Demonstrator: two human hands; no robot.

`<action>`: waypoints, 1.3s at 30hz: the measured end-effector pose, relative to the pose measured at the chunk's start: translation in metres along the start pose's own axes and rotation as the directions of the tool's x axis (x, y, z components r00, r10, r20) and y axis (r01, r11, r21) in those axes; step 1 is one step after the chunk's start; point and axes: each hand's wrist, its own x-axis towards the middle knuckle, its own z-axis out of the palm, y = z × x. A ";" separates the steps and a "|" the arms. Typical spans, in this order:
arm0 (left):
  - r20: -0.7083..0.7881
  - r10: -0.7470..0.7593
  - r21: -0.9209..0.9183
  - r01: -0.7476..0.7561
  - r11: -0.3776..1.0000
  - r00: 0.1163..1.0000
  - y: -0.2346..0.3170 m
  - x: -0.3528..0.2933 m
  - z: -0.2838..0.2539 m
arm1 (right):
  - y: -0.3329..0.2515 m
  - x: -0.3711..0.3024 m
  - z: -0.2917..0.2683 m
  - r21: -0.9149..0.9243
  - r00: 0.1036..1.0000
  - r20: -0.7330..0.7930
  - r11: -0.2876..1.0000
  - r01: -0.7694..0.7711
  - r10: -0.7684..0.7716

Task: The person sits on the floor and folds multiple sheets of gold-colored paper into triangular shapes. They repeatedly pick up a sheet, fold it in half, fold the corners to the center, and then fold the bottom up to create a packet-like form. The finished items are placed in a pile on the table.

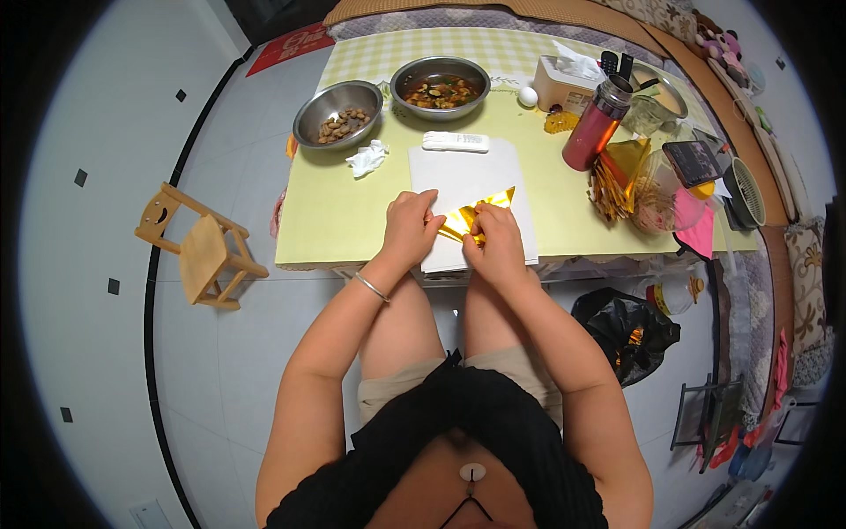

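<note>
A shiny gold sheet of foil paper point(500, 197), folded to a pointed shape, lies slanting over a stack of white paper point(458, 172) at the near edge of the table. At the foil's left end, my left hand point(410, 231) is closed, its fingertips on the fold. My right hand point(495, 242) pinches the foil near its middle, thumb and fingers pressed together. Part of the foil is hidden under the right fingers. Just beyond the paper sits a flat white case point(456, 142).
Beyond are a steel bowl of nuts point(337, 115), a bowl of food in liquid point(439, 88) and a crumpled tissue point(367, 159). To the right stand a red flask point(597, 123), folded gold pieces point(617, 181) and a phone point(696, 164). A wooden chair point(207, 251) is at left.
</note>
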 end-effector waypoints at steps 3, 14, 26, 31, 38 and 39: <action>-0.018 0.015 0.021 -0.014 1.000 1.000 0.002 0.000 0.001 | -0.004 0.001 -0.003 -0.051 0.999 0.022 0.997 0.049 -0.048; 0.000 -0.069 0.136 0.069 0.988 0.998 0.011 -0.001 0.006 | -0.001 -0.002 0.003 -0.213 0.992 0.072 0.969 0.121 -0.108; 0.042 0.217 0.378 -0.216 0.900 0.975 0.023 -0.014 -0.012 | 0.009 0.000 -0.005 -0.197 0.981 0.174 0.973 0.118 -0.084; -0.030 0.098 0.407 -0.077 0.910 0.995 0.022 0.017 -0.001 | -0.005 0.022 -0.028 -0.165 0.955 0.287 0.986 -0.025 0.072; 0.389 -0.248 0.545 -0.005 0.839 0.887 0.039 0.050 -0.004 | 0.022 0.055 -0.042 -0.246 0.909 0.358 0.961 -0.128 0.213; 0.387 -0.170 0.539 -0.073 0.839 0.906 0.041 0.049 -0.005 | 0.020 0.057 -0.045 -0.272 0.909 0.371 0.958 -0.089 0.190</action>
